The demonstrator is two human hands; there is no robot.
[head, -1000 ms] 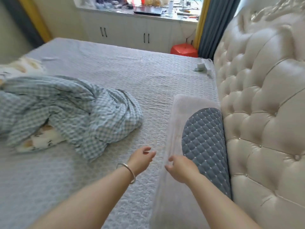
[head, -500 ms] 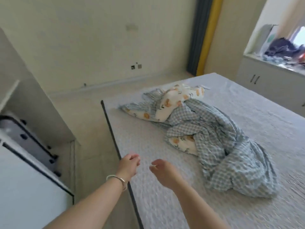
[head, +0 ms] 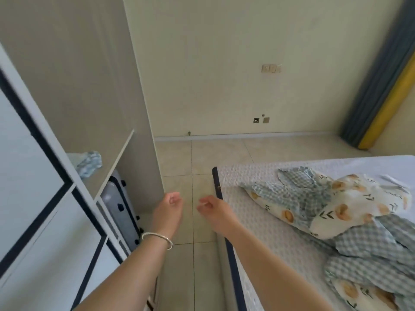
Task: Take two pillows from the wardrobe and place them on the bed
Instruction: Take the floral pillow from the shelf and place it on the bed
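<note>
The wardrobe [head: 40, 198] stands at the left, with white doors edged in dark trim and an open compartment beside them. On its shelf [head: 112, 167] lies a pale blue patterned bundle [head: 88, 163]. The bed [head: 258, 221] fills the right side under a light quilted cover. My left hand [head: 168, 212], with a silver bangle on the wrist, hovers over the floor between wardrobe and bed, fingers loosely curled and holding nothing. My right hand [head: 213, 212] is just beside it at the bed's corner, also loosely curled and empty. No pillow is in view on the bed.
A rumpled blue checked blanket with a bear-print side [head: 336, 212] lies on the bed. A grey suitcase [head: 119, 209] stands under the wardrobe shelf. A tiled floor strip [head: 184, 164] runs between wardrobe and bed to the far wall. A blue and yellow curtain [head: 381, 90] hangs at right.
The view has swung left, from the headboard and a grey quilted pillow on the bed to the wardrobe. Both hands stay empty and have moved off the bed to the gap.
</note>
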